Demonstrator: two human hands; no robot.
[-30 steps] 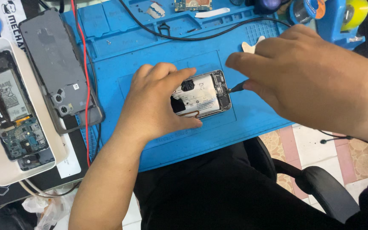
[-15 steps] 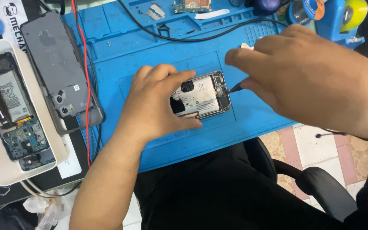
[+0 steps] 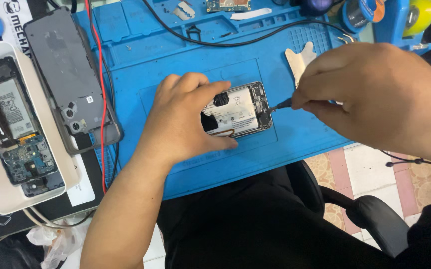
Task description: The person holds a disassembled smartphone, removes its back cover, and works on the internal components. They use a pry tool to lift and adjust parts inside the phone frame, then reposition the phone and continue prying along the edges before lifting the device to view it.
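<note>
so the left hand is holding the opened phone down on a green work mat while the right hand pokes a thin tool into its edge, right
Not quite: the work mat is blue, not green, as the head view shows. The rest holds: the left hand presses the opened phone with its white battery down on the mat, and the right hand holds a thin dark-tipped tool at the phone's right edge.

To your left sits a white tray (image 3: 6, 199) holding a second opened phone (image 3: 13, 127) with its battery and board showing. Just beside it a grey back cover (image 3: 63, 65) lies inner side up, half on the blue mat (image 3: 175, 55). A red wire (image 3: 101, 99) and a black cable (image 3: 235, 42) cross the mat. Near its far edge you have a pale flat pry tool (image 3: 299, 59), a small circuit board (image 3: 228, 5) and tape rolls (image 3: 360, 15).
</note>
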